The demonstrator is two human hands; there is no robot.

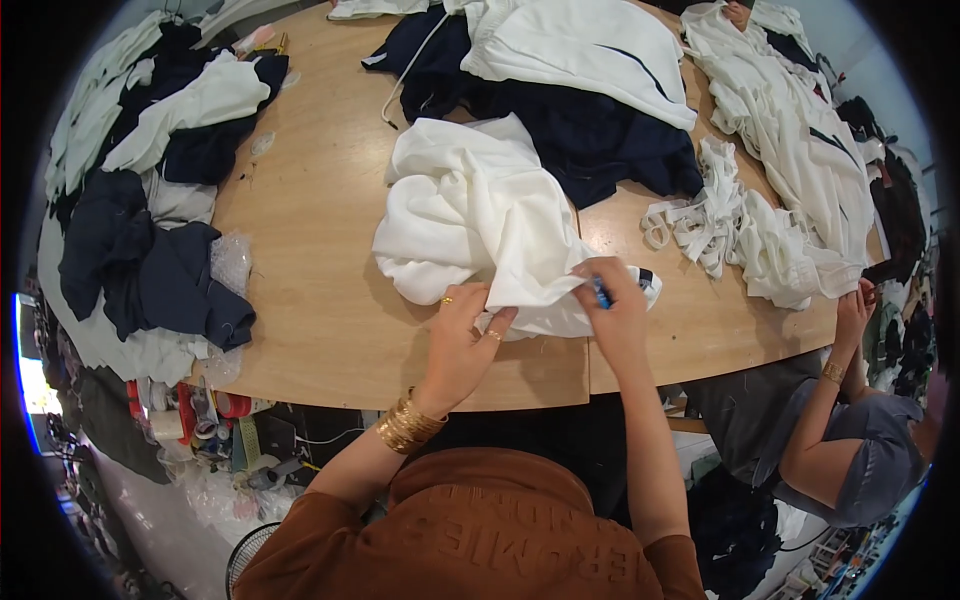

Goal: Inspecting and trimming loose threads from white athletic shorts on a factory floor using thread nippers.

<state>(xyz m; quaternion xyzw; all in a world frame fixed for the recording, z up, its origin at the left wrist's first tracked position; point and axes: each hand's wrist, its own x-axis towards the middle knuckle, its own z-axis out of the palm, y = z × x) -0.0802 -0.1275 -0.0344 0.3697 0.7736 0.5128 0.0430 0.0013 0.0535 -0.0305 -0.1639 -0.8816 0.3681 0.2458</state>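
White garment [465, 195] lies bunched on the tabletop [310, 230], most of it beyond the fingers, a near fold stretched between them. Left hand [461, 335]: fingers closed on the near edge. Right hand [612, 308]: fingers pinch the other end of the fold; small blue item [602, 293] tucked among them, kind not clear. The spaced grips seem meant to hold that stretch flat and in view; the bulk resting on wood probably spares the fingers its weight.

Edges: tabletop's front edge just bodyward of the fingers, little margin there. Panel joint [588, 372] on the near side, between the hands.

Open room: widest left of the left fingers, bare wood as far as the dark and white clothing pile [190, 265]. Beyond the fingers, navy garments [600, 145] crowd close. Right of the right fingers, a smaller gap, then tangled white strips [715, 215]; farther right, a co-worker's hand [853, 308] at white cloth [790, 150].
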